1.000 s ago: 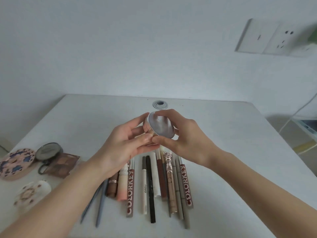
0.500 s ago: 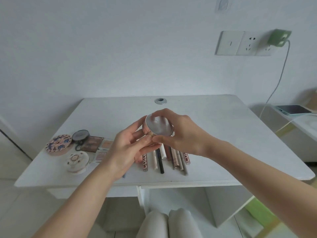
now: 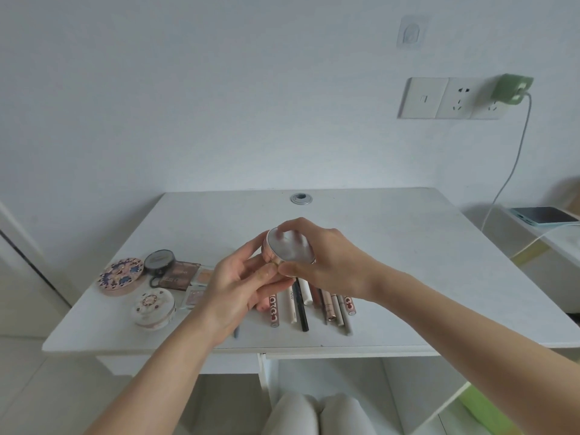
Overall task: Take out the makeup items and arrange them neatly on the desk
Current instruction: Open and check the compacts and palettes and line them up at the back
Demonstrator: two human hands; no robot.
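Both your hands are on the round mirrored compact, lifted above the worktop over the row of pencils and tubes. Your right hand curls over its far rim with the thumb pinching the near edge, and your left hand cups it from below, thumb on the small gold clasp, which looks like a grip for checking or steadying it, not yet a placement. The sticks below lie side by side, ends toward you, already sorted by shape. To your left sit the round pieces: a floral patterned compact, a dark round case, a brown eyeshadow palette and a white ornate jar. That cluster seems the natural home for this compact, so mind the sticks as you carry it across.
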